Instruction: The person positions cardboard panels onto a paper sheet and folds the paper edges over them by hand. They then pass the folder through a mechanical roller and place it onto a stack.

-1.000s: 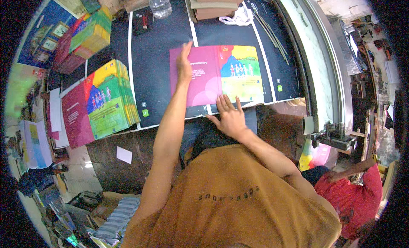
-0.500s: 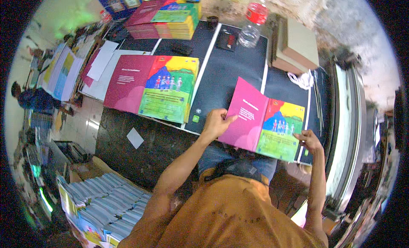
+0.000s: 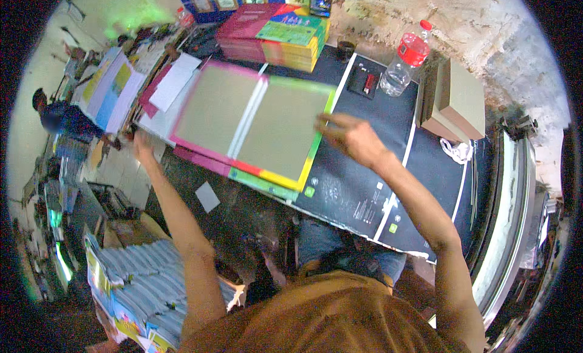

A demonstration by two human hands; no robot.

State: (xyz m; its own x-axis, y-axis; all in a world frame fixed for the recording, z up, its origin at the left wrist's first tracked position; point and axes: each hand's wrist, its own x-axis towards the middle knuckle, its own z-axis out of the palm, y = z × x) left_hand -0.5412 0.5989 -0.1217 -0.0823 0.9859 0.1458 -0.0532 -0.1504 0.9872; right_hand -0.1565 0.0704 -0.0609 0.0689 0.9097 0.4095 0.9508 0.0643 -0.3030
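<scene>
On the dark table (image 3: 349,168), the cover (image 3: 279,131) with 2 grey panels is lying over a stack (image 3: 264,184) — I'm probably setting it down. My right hand (image 3: 355,137) is hanging by its edge, fingers slightly apart; my left hand's (image 3: 143,149) grip I cannot tell — next, squaring seems needed.

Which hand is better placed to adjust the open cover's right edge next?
Probably the right hand: its fingertips are by that edge of the cover; the left hand is past the opposite edge.

Open book cover (image 3: 255,125), grey inside up, over cover stack (image 3: 203,162)
</scene>
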